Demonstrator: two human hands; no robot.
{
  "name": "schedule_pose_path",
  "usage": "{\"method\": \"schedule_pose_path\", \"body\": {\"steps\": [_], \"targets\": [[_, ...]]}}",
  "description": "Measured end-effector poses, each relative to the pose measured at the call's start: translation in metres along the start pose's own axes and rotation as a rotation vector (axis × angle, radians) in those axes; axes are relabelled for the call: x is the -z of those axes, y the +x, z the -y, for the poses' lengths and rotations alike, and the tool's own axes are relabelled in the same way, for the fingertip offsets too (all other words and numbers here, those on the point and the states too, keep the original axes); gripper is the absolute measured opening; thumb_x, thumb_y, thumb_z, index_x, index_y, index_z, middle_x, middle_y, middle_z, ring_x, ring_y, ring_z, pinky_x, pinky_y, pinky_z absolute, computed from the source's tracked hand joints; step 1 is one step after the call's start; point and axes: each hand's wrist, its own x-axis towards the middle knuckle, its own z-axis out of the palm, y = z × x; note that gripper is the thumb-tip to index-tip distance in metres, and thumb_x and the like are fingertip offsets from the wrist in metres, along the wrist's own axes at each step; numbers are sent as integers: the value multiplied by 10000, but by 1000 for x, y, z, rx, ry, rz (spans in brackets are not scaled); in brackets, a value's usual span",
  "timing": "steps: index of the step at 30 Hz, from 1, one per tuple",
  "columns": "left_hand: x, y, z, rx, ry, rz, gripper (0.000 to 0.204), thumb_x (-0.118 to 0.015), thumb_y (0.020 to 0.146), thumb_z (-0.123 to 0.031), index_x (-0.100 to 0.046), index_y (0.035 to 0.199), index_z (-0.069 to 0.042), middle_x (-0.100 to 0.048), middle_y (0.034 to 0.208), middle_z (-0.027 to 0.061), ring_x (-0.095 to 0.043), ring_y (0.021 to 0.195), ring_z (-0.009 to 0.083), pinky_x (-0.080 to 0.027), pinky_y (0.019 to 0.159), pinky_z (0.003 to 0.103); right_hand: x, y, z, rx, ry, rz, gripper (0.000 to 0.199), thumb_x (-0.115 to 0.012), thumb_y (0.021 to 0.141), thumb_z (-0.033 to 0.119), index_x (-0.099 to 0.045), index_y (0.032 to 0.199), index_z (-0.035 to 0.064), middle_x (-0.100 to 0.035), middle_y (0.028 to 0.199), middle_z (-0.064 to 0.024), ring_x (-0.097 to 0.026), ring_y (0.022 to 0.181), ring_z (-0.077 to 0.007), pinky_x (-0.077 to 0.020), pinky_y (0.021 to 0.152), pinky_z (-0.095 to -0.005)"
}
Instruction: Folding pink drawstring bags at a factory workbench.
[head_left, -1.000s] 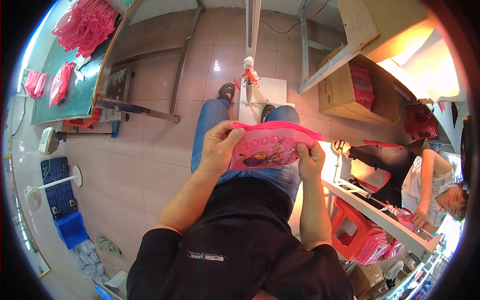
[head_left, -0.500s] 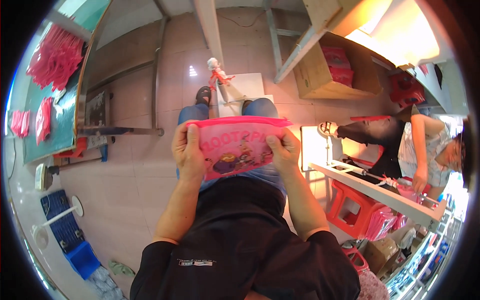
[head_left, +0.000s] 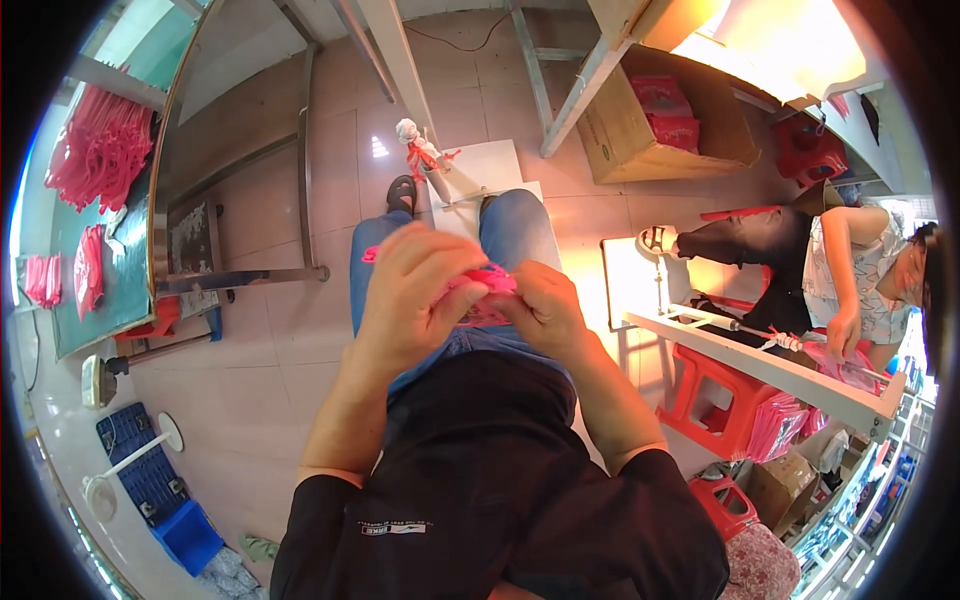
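Here the pink pouch (head_left: 478, 296) sits bunched between left hand (head_left: 415, 300) and right hand (head_left: 545, 310), both clasping it.

Between your hands you have a bright pink pouch (head_left: 478, 295), with what looks like a darker printed pattern, though blur hides it. Your jeans (head_left: 510, 235) are faded blue and your shirt (head_left: 500, 480) is black. The floor (head_left: 270, 340) is pale pinkish-beige tile. To your left, a green surface (head_left: 90, 300) carries pink bags (head_left: 95, 150). To your right stands a red stool (head_left: 715, 395), with a brown cardboard box (head_left: 640, 140) beyond.
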Motion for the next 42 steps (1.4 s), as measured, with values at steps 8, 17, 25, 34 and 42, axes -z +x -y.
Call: {"method": "schedule_pose_path", "body": {"steps": [8,17,25,34,42], "targets": [[-25,-26,1,180,-280,-20,124,-715,875,-91,-680,987,-50,-676,890,101,-639,806,300,-489,707,378,-2,5,13,32,38,42,269,-814,788,128,-663,987,27,-619,787,-99,-617,720,-269,-496,635,-369],[-33,-36,-1,192,-258,-43,142,-719,873,-77,-673,1002,-41,-673,884,96,-641,786,297,-498,683,375,-8,-1,14,-126,221,-43,255,-745,917,209,-659,1056,13,-676,895,-75,-649,772,-152,-525,711,-285],[-37,-38,-2,196,-295,-19,157,-724,869,-74,-674,1015,-43,-682,883,94,-650,798,297,-507,690,373,-20,-10,14,-204,418,-133,131,-688,943,67,-632,1034,-8,-646,905,-76,-639,783,-145,-526,728,-280],[-25,-33,-4,421,-658,169,247,-678,940,-92,-622,1171,-23,-624,1074,78,-631,838,164,-497,697,290,-20,-14,15,-102,232,-116,41,-648,956,34,-614,964,12,-635,904,-86,-620,745,-165,-511,674,-279],[-27,-40,8,462,-939,260,268,-661,958,-62,-601,1219,-48,-592,1084,29,-570,901,90,-471,751,231,-19,-12,18,-40,196,-129,74,-686,927,43,-620,956,26,-642,886,-87,-622,729,-183,-496,646,-280]]}}
